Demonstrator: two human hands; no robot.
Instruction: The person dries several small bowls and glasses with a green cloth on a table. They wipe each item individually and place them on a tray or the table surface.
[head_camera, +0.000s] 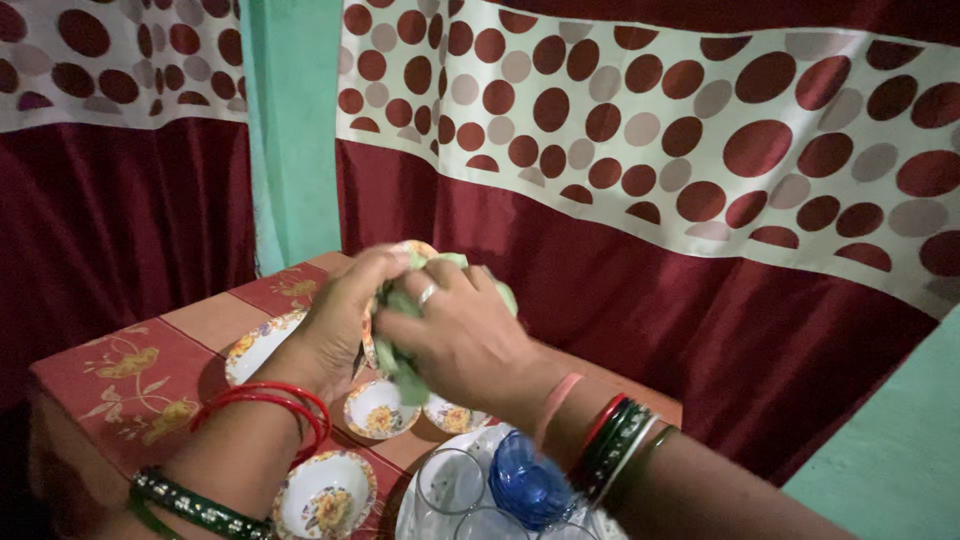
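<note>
Nearest the camera, at the table's (120, 385) near edge, a white plate (420, 515) carries two clear glasses (450, 480) and a small blue glass bowl (527, 485); all three look empty. Just left of it stands a small floral bowl (325, 493), empty, and two more like it (378, 408) sit farther in, toward the middle of the table. A floral plate (255, 345) lies near the far left edge. Above them, the left hand (345, 310) grips the rim of a floral dish (415, 250) held upright, while the right hand (460, 335) is clenched around a green cloth (400, 365) pressed against the dish. Whether anything lies in the dish cannot be told; the cloth covers it.
</note>
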